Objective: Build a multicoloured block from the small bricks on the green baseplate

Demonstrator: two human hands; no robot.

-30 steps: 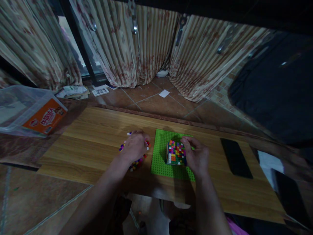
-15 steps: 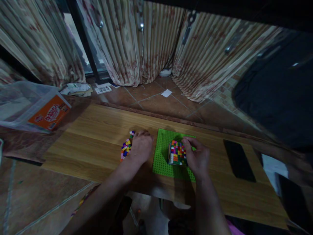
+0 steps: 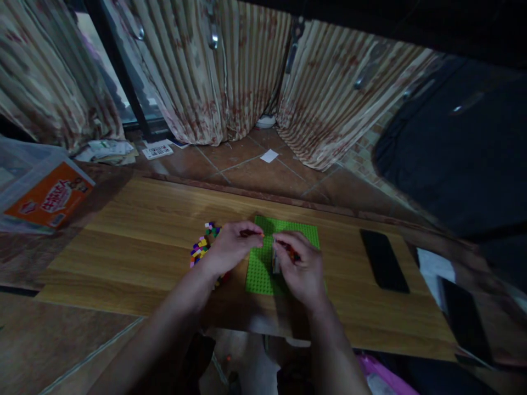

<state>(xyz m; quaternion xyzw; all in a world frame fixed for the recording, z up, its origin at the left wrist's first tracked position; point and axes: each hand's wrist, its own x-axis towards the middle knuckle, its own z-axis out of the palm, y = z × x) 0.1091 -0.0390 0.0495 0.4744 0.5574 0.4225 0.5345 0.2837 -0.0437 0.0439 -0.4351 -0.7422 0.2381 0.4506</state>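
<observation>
My left hand (image 3: 235, 247) is over the left edge of the green baseplate (image 3: 259, 280), its thumb and fingertips pinching a tiny orange brick (image 3: 262, 235). Close to it, my right hand (image 3: 300, 262) wraps round a block built of multicoloured toy bricks (image 3: 275, 264) on the baseplate. That hand hides most of the block; its grey-white left side and a few red and orange bricks show. Left of my left hand lies a pile of loose small bricks (image 3: 199, 249), partly hidden behind the wrist.
The wooden table (image 3: 144, 236) carries a black phone-like slab (image 3: 383, 260) at right. Beyond it lie a white paper (image 3: 435, 269) and another dark flat object (image 3: 465, 318). A clear plastic tub with an orange label (image 3: 51, 195) stands at far left. Curtains (image 3: 206, 82) hang behind.
My left hand has moved from the brick pile right to the baseplate, with an orange brick now in its fingertips. My right hand has shifted over the block, covering most of it. The view has swung right.
</observation>
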